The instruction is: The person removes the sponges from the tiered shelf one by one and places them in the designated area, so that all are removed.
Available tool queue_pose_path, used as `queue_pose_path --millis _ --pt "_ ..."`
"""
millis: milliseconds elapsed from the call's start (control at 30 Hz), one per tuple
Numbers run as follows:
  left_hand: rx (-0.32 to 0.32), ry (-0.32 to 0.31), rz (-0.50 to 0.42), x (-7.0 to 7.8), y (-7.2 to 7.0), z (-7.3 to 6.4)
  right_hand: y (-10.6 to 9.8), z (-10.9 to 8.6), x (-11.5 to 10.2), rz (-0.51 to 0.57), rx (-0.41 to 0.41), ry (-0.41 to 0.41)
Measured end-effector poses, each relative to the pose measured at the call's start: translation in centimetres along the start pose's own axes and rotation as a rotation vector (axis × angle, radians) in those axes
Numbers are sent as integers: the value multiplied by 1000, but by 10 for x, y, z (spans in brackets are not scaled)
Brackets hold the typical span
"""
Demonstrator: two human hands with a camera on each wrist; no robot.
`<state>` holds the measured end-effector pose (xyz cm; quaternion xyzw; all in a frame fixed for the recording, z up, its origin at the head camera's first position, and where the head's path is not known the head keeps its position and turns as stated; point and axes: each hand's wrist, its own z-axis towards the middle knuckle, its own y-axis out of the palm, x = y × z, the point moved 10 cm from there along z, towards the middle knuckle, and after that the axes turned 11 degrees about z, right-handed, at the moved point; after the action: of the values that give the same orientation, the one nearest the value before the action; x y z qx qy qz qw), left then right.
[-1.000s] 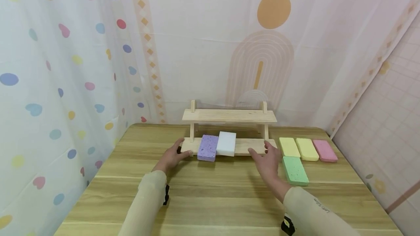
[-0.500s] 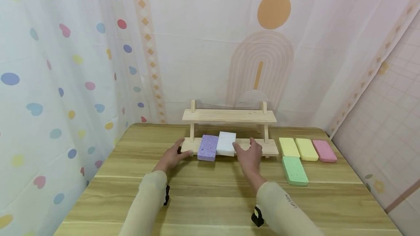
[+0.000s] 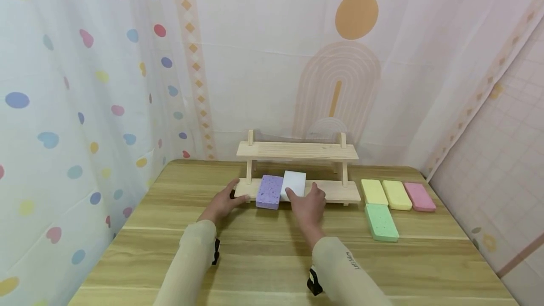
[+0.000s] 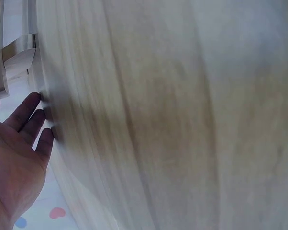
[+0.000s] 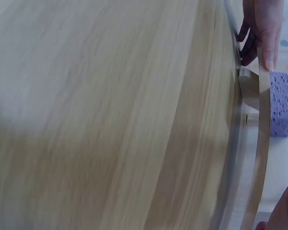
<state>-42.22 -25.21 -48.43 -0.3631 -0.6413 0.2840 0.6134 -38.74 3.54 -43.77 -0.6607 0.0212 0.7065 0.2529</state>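
Observation:
A two-tier wooden display rack (image 3: 297, 150) stands on the table. On its lower shelf, a speckled purple sponge (image 3: 269, 191) lies to the left of a white sponge (image 3: 293, 181); the two are side by side and the white one is slightly askew. My left hand (image 3: 221, 203) holds the left end of the lower shelf, its thumb over the front corner; several fingertips reach down to the table in the left wrist view. My right hand (image 3: 309, 207) is at the white sponge, thumb in front of its lower part, other fingers spread to its right.
To the right of the rack, two yellow sponges (image 3: 397, 195) and a pink sponge (image 3: 419, 197) lie in a row on the wooden table (image 3: 263, 268). A green sponge (image 3: 381, 222) lies in front of them. A patterned curtain (image 3: 263, 60) hangs behind.
My right hand has moved left from the right end of the lower shelf to the white sponge. The left hand and the sponges have stayed in place.

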Motion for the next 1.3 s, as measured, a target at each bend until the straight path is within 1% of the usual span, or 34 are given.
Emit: queue_pose_path --millis 167,400,600,800,1300 --pt "4 4 1 -1 -1 0 10 -4 3 -45 22 39" --pt "2 5 -1 2 -1 -2 18 -7 5 -30 39 65" --pt "3 0 -1 2 -2 -1 21 -4 7 -29 54 63" --pt "10 -1 4 0 -2 -1 24 -3 8 -61 52 49" --pt "2 -18 -8 -2 0 0 20 -1 9 -51 33 29"
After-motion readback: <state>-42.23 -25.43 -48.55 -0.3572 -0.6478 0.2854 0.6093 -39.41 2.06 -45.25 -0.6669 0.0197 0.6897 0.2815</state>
